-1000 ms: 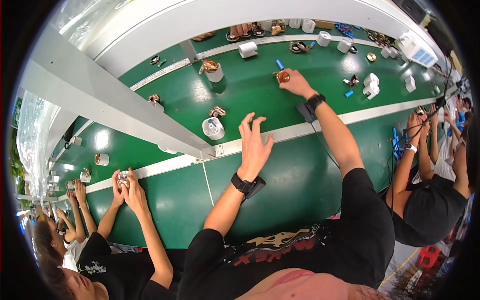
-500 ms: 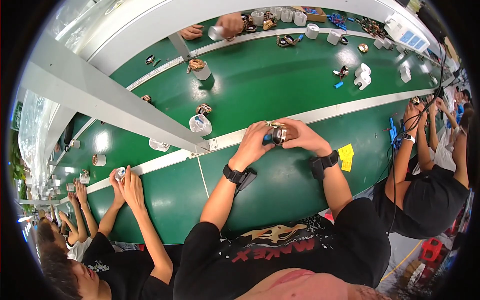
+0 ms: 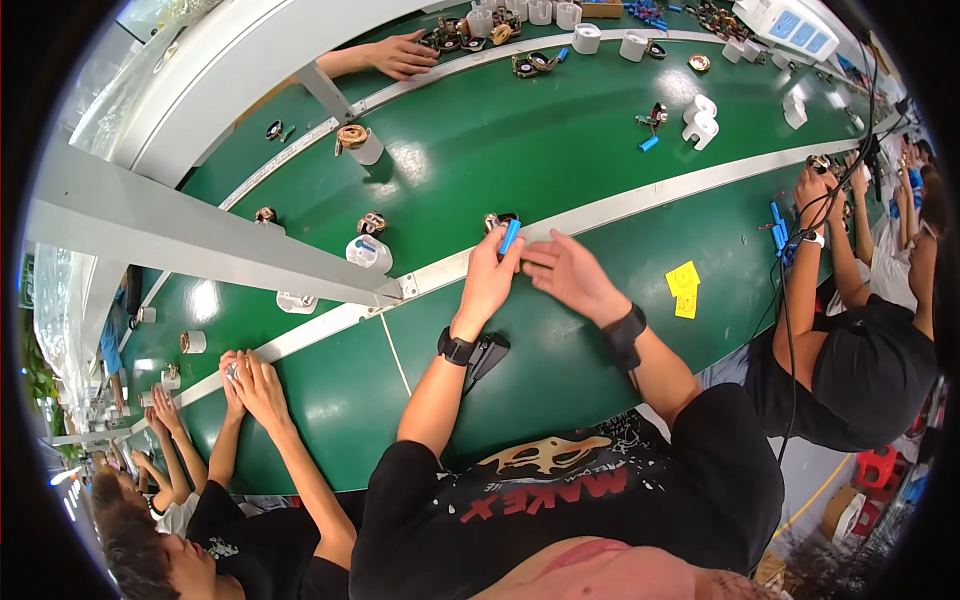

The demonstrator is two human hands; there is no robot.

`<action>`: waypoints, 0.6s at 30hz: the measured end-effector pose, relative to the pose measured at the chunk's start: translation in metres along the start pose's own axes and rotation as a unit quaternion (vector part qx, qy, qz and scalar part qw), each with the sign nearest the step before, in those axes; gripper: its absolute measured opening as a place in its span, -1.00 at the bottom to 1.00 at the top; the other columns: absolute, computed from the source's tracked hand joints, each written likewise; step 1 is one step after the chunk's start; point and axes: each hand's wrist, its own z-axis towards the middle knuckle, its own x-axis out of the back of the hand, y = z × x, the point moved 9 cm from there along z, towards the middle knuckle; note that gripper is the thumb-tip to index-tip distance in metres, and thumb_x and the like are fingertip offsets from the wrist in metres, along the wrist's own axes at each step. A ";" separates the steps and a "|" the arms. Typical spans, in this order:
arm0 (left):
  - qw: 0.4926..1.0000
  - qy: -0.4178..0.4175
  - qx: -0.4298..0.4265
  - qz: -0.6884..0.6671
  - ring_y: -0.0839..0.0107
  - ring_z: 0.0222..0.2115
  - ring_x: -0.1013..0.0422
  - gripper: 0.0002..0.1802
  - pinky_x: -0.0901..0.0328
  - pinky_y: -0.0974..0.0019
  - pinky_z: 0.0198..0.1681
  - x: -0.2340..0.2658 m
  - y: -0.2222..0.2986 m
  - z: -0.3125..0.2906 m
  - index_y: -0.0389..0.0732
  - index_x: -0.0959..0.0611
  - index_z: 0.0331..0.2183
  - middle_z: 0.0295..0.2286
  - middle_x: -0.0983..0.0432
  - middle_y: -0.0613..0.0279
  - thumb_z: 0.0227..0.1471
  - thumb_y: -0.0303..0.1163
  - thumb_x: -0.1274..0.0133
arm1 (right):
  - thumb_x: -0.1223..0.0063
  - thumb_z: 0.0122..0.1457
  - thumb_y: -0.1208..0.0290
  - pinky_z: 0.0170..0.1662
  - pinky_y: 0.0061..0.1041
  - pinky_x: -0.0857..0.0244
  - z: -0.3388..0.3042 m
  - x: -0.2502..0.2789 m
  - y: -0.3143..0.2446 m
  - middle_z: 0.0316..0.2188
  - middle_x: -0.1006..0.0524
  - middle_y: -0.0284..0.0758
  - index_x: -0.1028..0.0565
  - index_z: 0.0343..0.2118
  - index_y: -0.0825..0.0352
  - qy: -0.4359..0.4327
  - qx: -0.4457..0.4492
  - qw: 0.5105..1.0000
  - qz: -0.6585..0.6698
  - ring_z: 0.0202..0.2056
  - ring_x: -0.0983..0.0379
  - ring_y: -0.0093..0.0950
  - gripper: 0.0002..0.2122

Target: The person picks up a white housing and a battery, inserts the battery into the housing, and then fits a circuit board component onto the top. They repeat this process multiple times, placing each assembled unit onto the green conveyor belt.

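Fingers of the left hand (image 3: pixel 487 282) are clamped on a blue cylinder (image 3: pixel 511 237), which stands tilted near the white rail (image 3: pixel 640 198) along the far edge of the near table (image 3: pixel 570 375). Just beyond those fingertips shows a copper-and-dark assembly (image 3: pixel 493 221), partly hidden; whether it is joined to the cylinder, I cannot tell. To the right, the fingers of the right hand (image 3: pixel 580 284) are apart and point left toward the left hand; whether they touch it is unclear.

Around them, from the left: a co-worker's hands (image 3: pixel 255 385) hold a small piece at the near table. Past a white post (image 3: pixel 230 225), a white cup (image 3: pixel 369 256) with something blue inside stands beyond the rail, a copper-coloured part (image 3: pixel 371 222) just behind it. Right of the right hand, yellow slips (image 3: pixel 683 280) lie on the near table. Farther off, a second blue cylinder (image 3: pixel 649 144) lies near a pair of white holders (image 3: pixel 701 125). At the far right, more blue cylinders (image 3: pixel 779 232) lie near another co-worker's arms.
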 end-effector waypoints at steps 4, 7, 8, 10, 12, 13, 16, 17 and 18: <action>0.951 0.042 -0.079 0.295 0.11 -0.52 -0.43 -0.76 -0.33 0.17 -0.39 -0.001 0.056 -0.015 -0.30 -0.52 -0.22 -0.53 -0.49 0.08 0.04 -0.41 0.00 | 0.14 0.26 0.17 -0.25 -0.58 -0.27 0.001 -0.008 -0.005 -0.30 -0.51 -0.33 -0.44 -0.23 0.29 0.007 0.023 0.999 -0.024 -0.32 -0.42 -0.56 -0.73; 0.921 0.084 -0.156 0.348 0.10 -0.46 -0.44 -0.72 -0.33 0.13 -0.37 -0.008 0.074 -0.022 -0.27 -0.52 -0.18 -0.49 -0.49 0.08 0.01 -0.44 -0.02 | 0.14 0.26 0.18 -0.24 -0.57 -0.28 0.008 -0.009 -0.018 -0.32 -0.51 -0.34 -0.44 -0.26 0.30 0.028 0.071 0.993 -0.094 -0.31 -0.42 -0.57 -0.74; 0.901 0.101 -0.200 0.372 0.09 -0.43 -0.44 -0.70 -0.34 0.12 -0.37 -0.012 0.085 -0.025 -0.25 -0.51 -0.16 -0.47 -0.49 0.08 0.00 -0.45 -0.02 | 0.14 0.26 0.19 -0.23 -0.56 -0.28 0.010 -0.007 -0.026 -0.33 -0.51 -0.34 -0.44 -0.26 0.30 0.044 0.094 0.986 -0.131 -0.30 -0.43 -0.57 -0.74; 0.902 0.102 -0.197 0.370 0.11 -0.41 -0.44 -0.68 -0.34 0.13 -0.36 -0.015 0.091 -0.025 -0.24 -0.51 -0.14 -0.45 -0.49 0.09 -0.02 -0.46 -0.04 | 0.13 0.26 0.19 -0.22 -0.54 -0.29 0.012 -0.004 -0.038 -0.34 -0.50 -0.35 -0.44 -0.26 0.31 0.060 0.117 0.977 -0.168 -0.29 -0.43 -0.57 -0.74; 0.905 0.098 -0.200 0.363 0.15 -0.38 -0.45 -0.63 -0.34 0.15 -0.36 -0.021 0.100 -0.023 -0.21 -0.51 -0.12 -0.42 -0.47 0.11 -0.06 -0.48 -0.08 | 0.16 0.26 0.28 -0.20 -0.53 -0.31 0.012 -0.009 -0.042 -0.32 -0.49 -0.34 -0.42 -0.25 0.35 0.008 0.086 0.991 -0.097 -0.28 -0.43 -0.56 -0.78; 0.905 0.092 -0.204 0.361 0.15 -0.38 -0.45 -0.63 -0.34 0.15 -0.36 -0.025 0.106 -0.023 -0.21 -0.51 -0.12 -0.42 -0.47 0.11 -0.06 -0.48 -0.08 | 0.18 0.26 0.32 -0.19 -0.53 -0.33 0.009 -0.011 -0.045 -0.30 -0.49 -0.34 -0.41 -0.25 0.37 -0.016 0.073 0.995 -0.061 -0.27 -0.43 -0.55 -0.79; 0.963 0.060 -0.155 0.213 0.19 -0.42 -0.42 -0.61 -0.33 0.19 -0.37 -0.028 0.110 -0.015 -0.18 -0.51 -0.12 -0.43 -0.44 0.15 -0.08 -0.48 -0.11 | 0.20 0.21 0.46 -0.15 -0.48 -0.35 -0.003 0.011 -0.035 -0.30 -0.48 -0.30 -0.39 -0.28 0.42 0.025 0.002 0.983 0.181 -0.24 -0.44 -0.48 -0.85; 0.963 0.056 -0.160 0.211 0.19 -0.42 -0.42 -0.61 -0.33 0.19 -0.37 -0.032 0.113 -0.014 -0.18 -0.51 -0.12 -0.43 -0.44 0.15 -0.08 -0.48 -0.11 | 0.22 0.18 0.53 -0.13 -0.45 -0.35 -0.006 0.015 -0.028 -0.29 -0.47 -0.28 -0.38 -0.30 0.44 0.036 -0.039 0.954 0.296 -0.22 -0.44 -0.44 -0.87; 0.963 0.044 -0.167 0.209 0.20 -0.43 -0.41 -0.61 -0.32 0.21 -0.38 -0.037 0.115 -0.012 -0.17 -0.51 -0.13 -0.44 -0.43 0.17 -0.08 -0.48 -0.12 | 0.22 0.18 0.53 -0.13 -0.45 -0.35 -0.006 0.020 -0.034 -0.29 -0.47 -0.28 -0.38 -0.30 0.44 0.037 -0.033 0.954 0.297 -0.22 -0.44 -0.44 -0.87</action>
